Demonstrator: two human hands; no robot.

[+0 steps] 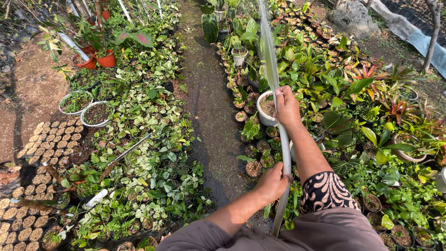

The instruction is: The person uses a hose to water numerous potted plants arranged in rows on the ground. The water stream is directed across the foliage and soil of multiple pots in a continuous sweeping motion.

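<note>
My right hand point(286, 107) grips the end of a pale translucent hose point(284, 153) and a stream of water point(267, 42) shoots from it up and away over the plants. Lower down, my left hand point(273, 182) is closed around the same hose near my body. The hose runs down between my arms toward the bottom edge. A white pot point(261, 114) with soil sits just left of my right hand. My right sleeve is dark with a pale pattern.
A wet dirt path point(211, 116) runs between two beds of small potted plants. Leafy green pots point(148, 153) fill the left; red-leaved plants point(395, 107) stand at the right. Orange pots point(107, 59), two white bowls point(76, 101) and rows of seedling cups point(46, 144) lie left.
</note>
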